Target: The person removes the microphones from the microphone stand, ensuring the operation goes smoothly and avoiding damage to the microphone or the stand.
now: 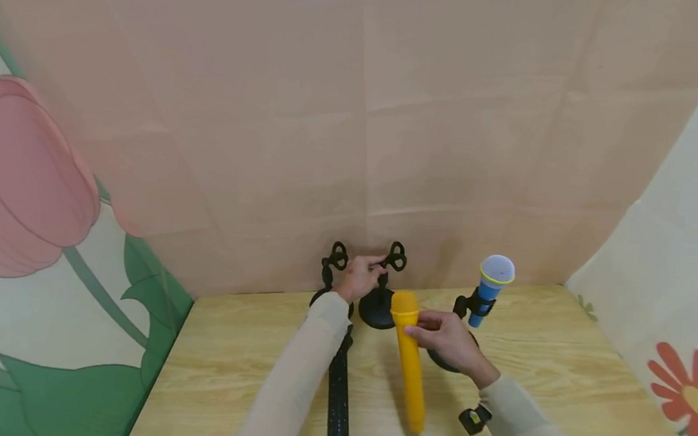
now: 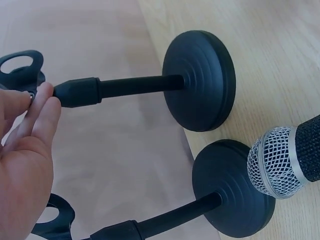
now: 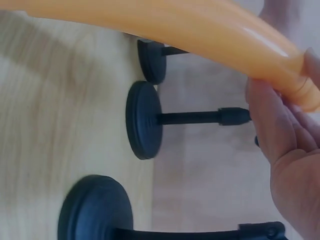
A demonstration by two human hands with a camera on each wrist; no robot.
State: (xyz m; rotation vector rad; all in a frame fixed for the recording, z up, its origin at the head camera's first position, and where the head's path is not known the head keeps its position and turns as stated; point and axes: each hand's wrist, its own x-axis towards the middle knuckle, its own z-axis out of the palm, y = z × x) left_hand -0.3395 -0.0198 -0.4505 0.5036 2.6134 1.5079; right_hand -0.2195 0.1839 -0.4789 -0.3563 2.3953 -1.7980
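Observation:
My left hand [image 1: 360,277] pinches the joint just under the ring clip of the middle black microphone stand [image 1: 378,309]. The same grip shows in the left wrist view, thumb and fingers at the top of the stand's pole [image 2: 135,86]. In my right hand [image 1: 452,343] is a yellow toy microphone [image 1: 410,367], held near its head between thumb and fingers. It tilts, head up, in front of the middle stand and apart from its clip. The right wrist view shows the yellow microphone's handle [image 3: 165,25] crossing the top.
Left of the middle stand is another black stand [image 2: 232,187], its clip [image 1: 339,256] holding nothing. A black microphone with silver mesh head [image 2: 277,162] lies before it. On the right, a stand's clip holds a blue microphone [image 1: 485,292]. A beige sheet [image 1: 269,138] hangs behind the wooden table [image 1: 224,358].

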